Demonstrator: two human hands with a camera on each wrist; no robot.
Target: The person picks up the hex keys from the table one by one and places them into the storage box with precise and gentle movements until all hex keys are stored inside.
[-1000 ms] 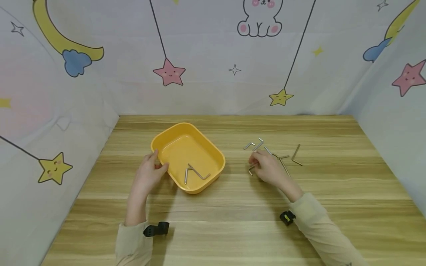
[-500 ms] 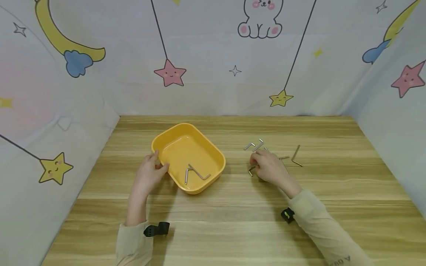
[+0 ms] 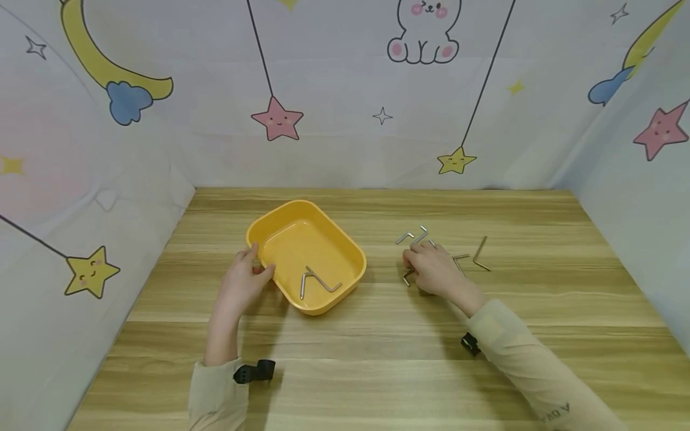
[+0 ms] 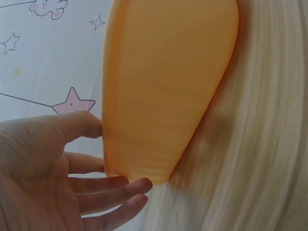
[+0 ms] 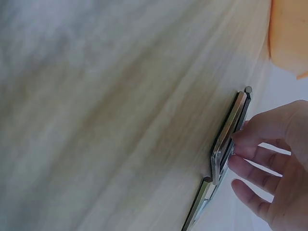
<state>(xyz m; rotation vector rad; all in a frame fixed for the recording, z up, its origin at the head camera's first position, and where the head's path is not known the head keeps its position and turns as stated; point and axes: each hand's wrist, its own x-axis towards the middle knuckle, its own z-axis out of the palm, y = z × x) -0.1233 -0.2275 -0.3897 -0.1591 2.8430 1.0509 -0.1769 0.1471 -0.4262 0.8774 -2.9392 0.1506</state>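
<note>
- Steel hex keys are scattered on the wooden table; they are judged light, rigid and smooth, thin enough to lie flat and slip under a fingertip, so each is best pinched at the bend or along the long leg.
- One hex key is touched by the fingers of the right hand, its short end showing just outside the knuckles on the tray side.
- In the right wrist view the fingertips are laid against the upper edge of a key lying flat on the wood; the fingers are bent, but whether the key is actually pinched or only pressed cannot be told.
- More keys lie just beyond the right hand's knuckles, and one bent key lies apart on the far side of that hand from the tray.
- A yellow plastic tray is steadied by the left hand; it is judged light, stiff and apt to slide on the smooth wood, so hold is best taken at the rim or a corner.
- The left hand's fingers are nearly straight and spread, laid against the tray's near outer wall, with the thumb at the rim; in the left wrist view the fingers are seen resting under the wall's edge, not curled round it.
- Two keys already lie inside the tray, just past the left hand's fingertips.
</note>
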